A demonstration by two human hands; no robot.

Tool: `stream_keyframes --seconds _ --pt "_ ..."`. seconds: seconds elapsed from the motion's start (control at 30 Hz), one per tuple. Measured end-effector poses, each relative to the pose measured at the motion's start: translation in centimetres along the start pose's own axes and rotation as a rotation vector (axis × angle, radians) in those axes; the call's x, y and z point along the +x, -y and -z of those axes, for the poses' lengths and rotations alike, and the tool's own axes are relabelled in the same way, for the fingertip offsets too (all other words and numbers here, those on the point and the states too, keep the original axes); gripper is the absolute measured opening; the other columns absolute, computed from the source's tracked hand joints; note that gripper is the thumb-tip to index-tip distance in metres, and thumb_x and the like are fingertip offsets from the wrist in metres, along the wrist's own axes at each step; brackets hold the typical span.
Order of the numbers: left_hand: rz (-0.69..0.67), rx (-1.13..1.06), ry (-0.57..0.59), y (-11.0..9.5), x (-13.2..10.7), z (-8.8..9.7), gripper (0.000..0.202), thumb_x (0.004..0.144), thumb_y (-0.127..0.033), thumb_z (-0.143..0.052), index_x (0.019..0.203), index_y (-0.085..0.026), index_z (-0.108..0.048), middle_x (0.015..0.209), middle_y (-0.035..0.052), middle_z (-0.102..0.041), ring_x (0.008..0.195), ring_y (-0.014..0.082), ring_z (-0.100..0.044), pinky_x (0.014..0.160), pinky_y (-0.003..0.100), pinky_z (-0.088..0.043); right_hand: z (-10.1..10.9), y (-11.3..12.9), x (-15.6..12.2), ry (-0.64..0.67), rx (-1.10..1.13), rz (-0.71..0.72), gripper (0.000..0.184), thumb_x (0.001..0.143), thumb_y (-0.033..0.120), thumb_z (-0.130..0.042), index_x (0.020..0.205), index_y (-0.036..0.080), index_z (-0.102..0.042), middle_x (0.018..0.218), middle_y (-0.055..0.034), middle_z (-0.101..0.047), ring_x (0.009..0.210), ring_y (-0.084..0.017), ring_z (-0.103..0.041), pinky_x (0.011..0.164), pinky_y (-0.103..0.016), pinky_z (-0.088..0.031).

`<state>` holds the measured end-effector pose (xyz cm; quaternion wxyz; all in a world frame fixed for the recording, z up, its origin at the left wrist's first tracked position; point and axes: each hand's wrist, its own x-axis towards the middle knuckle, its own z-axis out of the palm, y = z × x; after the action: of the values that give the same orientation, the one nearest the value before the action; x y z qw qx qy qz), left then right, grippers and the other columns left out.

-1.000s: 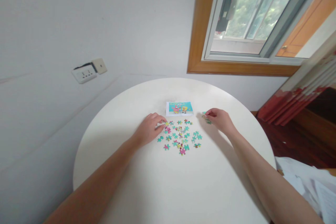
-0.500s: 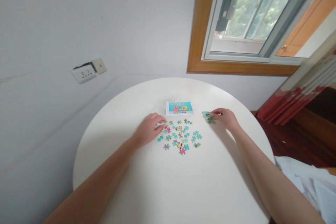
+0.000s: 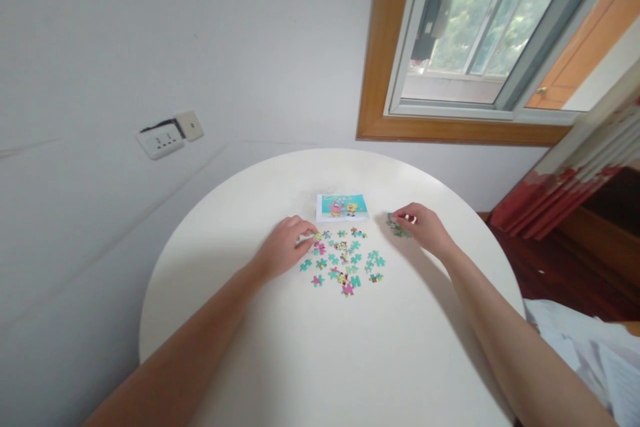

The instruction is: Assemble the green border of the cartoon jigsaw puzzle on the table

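Several small teal, pink and yellow puzzle pieces (image 3: 345,259) lie scattered on the round white table (image 3: 280,353). My left hand (image 3: 281,247) rests at the left edge of the scatter, fingers curled, its fingertips pinching a puzzle piece (image 3: 317,236). My right hand (image 3: 423,228) sits to the right, fingers pressed down on a small joined cluster of teal pieces (image 3: 396,225). A picture card (image 3: 341,206) with a cartoon print lies flat just beyond the pieces, between both hands.
The table stands against a white wall with a power socket (image 3: 161,141) at the left. A wood-framed window (image 3: 450,47) is behind it. A red-and-cream curtain (image 3: 575,173) hangs at the right, and white cloth (image 3: 585,347) lies at the lower right.
My right hand shifted slightly right and then back left over the joined cluster. My left hand has stayed on its piece.
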<state>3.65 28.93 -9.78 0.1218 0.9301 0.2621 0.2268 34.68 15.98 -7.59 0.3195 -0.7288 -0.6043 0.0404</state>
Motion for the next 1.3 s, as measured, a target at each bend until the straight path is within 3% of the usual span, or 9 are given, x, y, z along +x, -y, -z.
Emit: stream_keyframes --seconds 0.13,0.23,0.8,1.13,1.3 --pt "-0.004 -0.008 0.006 -0.1 0.0 0.1 0.016 0.084 -0.024 -0.052 0.096 -0.02 -0.062 0.089 0.005 -0.06 0.089 0.0208 -0.054 0.083 0.035 -0.042 -0.1 2.3 -1.1 0.342 0.138 0.177 0.023 0.078 0.019 -0.053 0.094 0.019 -0.071 0.085 -0.0042 -0.068 0.072 -0.014 -0.058 0.067 -0.025 -0.045" --pt "-0.008 -0.014 0.007 -0.2 0.0 0.1 0.016 0.084 -0.025 -0.052 0.095 -0.021 -0.062 0.089 0.005 -0.06 0.088 0.0207 -0.054 0.082 0.035 -0.042 -0.3 3.1 -1.8 0.486 0.159 0.203 0.026 0.074 0.015 -0.057 0.095 0.018 -0.071 0.09 -0.0062 -0.067 0.075 -0.015 -0.059 0.069 -0.026 -0.047" --pt "-0.031 -0.016 0.01 0.1 0.0 -0.1 0.015 0.085 -0.024 -0.052 0.096 -0.02 -0.062 0.088 0.0047 -0.059 0.086 0.0201 -0.053 0.081 0.034 -0.041 -0.7 2.8 -1.8 0.505 0.109 0.21 0.018 0.075 0.012 -0.057 0.085 0.016 -0.072 0.09 -0.0075 -0.065 0.075 -0.015 -0.06 0.07 -0.025 -0.047" --pt "-0.03 -0.034 0.004 0.0 0.1 0.0 0.015 0.085 -0.026 -0.052 0.095 -0.02 -0.062 0.088 0.0048 -0.06 0.086 0.0198 -0.054 0.081 0.034 -0.041 1.6 3.4 -2.1 0.613 0.059 0.16 0.025 0.072 0.005 -0.057 0.087 0.017 -0.072 0.087 -0.0072 -0.068 0.072 -0.015 -0.06 0.067 -0.028 -0.047" --pt "-0.041 -0.03 0.003 0.3 0.0 -0.1 0.015 0.085 -0.025 -0.052 0.096 -0.02 -0.061 0.088 0.0048 -0.06 0.087 0.02 -0.054 0.082 0.034 -0.041 1.7 3.7 -2.3 0.632 -0.004 0.16 0.023 0.069 0.003 -0.058 0.082 0.016 -0.072 0.086 -0.0073 -0.067 0.072 -0.015 -0.059 0.068 -0.027 -0.047"
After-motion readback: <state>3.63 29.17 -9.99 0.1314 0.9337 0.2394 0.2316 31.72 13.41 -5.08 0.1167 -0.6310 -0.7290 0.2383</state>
